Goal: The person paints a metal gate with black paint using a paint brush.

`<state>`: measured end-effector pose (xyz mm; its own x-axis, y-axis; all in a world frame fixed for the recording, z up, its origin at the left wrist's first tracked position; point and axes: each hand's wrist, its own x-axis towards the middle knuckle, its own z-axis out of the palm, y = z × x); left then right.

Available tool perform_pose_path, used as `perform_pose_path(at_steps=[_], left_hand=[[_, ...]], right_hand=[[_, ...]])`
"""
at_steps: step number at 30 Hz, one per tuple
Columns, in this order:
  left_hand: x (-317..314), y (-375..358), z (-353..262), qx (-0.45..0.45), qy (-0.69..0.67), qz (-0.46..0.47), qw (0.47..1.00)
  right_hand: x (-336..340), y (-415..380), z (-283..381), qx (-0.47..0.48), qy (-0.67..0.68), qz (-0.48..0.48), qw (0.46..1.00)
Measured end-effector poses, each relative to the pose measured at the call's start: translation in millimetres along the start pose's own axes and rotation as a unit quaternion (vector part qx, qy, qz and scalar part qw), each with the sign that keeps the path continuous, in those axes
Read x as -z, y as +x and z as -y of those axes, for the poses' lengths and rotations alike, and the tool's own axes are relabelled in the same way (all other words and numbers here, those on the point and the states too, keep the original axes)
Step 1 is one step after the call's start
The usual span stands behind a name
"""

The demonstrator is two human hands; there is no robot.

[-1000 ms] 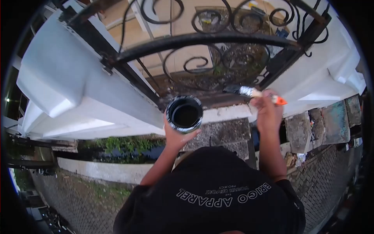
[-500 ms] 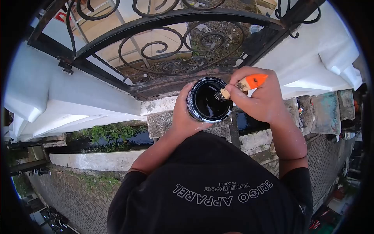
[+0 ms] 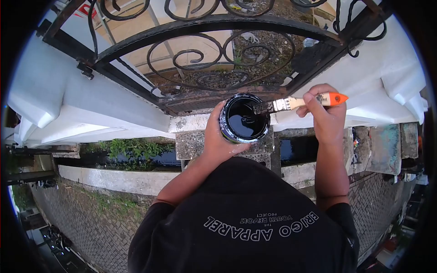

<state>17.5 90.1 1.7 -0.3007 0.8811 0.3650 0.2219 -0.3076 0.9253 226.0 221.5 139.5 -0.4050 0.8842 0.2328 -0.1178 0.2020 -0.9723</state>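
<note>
My left hand (image 3: 217, 139) is wrapped round the side of an open paint can (image 3: 224, 128) and holds it up in front of my chest. Glossy black paint (image 3: 243, 119) fills the inside, and smears cover the rim. In my right hand (image 3: 327, 111) is a paintbrush (image 3: 296, 103), gripped by its pale wooden handle with an orange end. The brush lies almost level, its dark bristles over the can's right rim. Behind the can stands a black wrought-iron gate (image 3: 223, 22) with scrolls.
White walls (image 3: 114, 111) flank the gate on both sides. Below, a concrete slab (image 3: 193, 143) crosses a drainage ditch (image 3: 298, 150) with water in it. Green plants (image 3: 132, 152) grow in the ditch at left. Brick paving (image 3: 104, 223) lies behind me.
My right hand has moved right, drawing the brush from inside the can to its right rim and turning it nearly level. The left hand still holds the can; the view has shifted slightly.
</note>
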Motion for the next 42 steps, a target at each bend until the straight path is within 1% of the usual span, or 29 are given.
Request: perform_pose_path(at_steps=[2,5,7,10,12,14,15,17,18,19,21,23,25,27,28,33,39,42], left_hand=[[0.9,0.4,-3.8,0.0,0.017,-0.004,1.0],[2.7,-0.1,-9.3,0.013,0.015,-0.014,1.0],[4.7,0.9,-11.0,0.017,0.056,-0.009,0.998],[3.5,2.1,-23.2,0.039,0.059,-0.022,0.997],[4.5,2.0,-23.8,0.037,0.048,-0.028,0.998],[6.7,1.6,-22.6,0.031,0.037,-0.039,0.998],[8.6,-0.2,-19.5,0.032,0.019,-0.044,0.998],[11.2,-2.5,-15.8,0.026,0.005,-0.046,0.999],[14.6,-3.8,-14.0,0.033,-0.021,-0.046,0.998],[20.1,-4.3,-11.9,0.04,-0.047,-0.045,0.997],[36.1,-2.1,-7.0,0.036,-0.049,-0.018,0.998],[52.9,-2.7,-4.9,0.055,-0.066,0.003,0.996],[78.7,-4.3,-2.9,0.052,-0.035,0.02,0.998],[105.4,-8.2,-3.2,0.059,0.003,0.027,0.998],[118.4,-8.7,-3.6,0.043,0.015,0.03,0.999],[178.4,-16.2,-8.8,0.036,-0.044,0.022,0.998],[261.3,-40.8,-0.2,0.03,0.017,-0.003,0.999],[293.7,-49.1,-2.0,0.017,0.049,-0.014,0.999]], right_hand=[[1.6,-5.5,-11.5,-0.032,0.055,-0.038,0.997],[8.3,-13.4,-25.1,-0.031,0.064,-0.059,0.996],[14.8,-15.5,-29.6,-0.023,0.075,-0.066,0.995],[20.8,-18.4,-36.8,-0.013,0.1,-0.085,0.991],[21.1,-21.8,-43.2,-0.01,0.115,-0.097,0.989],[18.1,-24.7,-53.3,-0.055,0.212,-0.129,0.967],[14.7,-26.7,-58.6,-0.051,0.214,-0.128,0.967],[8.8,-34.7,-72.1,-0.135,0.314,-0.175,0.923],[1.9,-38.0,-79.2,-0.156,0.374,-0.171,0.898],[-4.1,-41.9,-83.7,-0.149,0.38,-0.173,0.896],[-20.7,-47.8,-88.0,-0.228,0.468,-0.174,0.836],[-36.3,-51.2,-89.8,-0.224,0.482,-0.177,0.829],[-54.6,-51.5,-92.5,-0.231,0.533,-0.173,0.795],[-75.9,-50.5,-89.1,-0.217,0.551,-0.174,0.786],[-86.6,-48.7,-86.9,-0.21,0.563,-0.169,0.781],[-140.1,-38.7,-86.0,-0.17,0.561,-0.148,0.797],[-224.9,-30.2,-80.6,-0.166,0.547,-0.118,0.812],[-264.7,-19.3,-78.7,-0.165,0.53,-0.082,0.827]])
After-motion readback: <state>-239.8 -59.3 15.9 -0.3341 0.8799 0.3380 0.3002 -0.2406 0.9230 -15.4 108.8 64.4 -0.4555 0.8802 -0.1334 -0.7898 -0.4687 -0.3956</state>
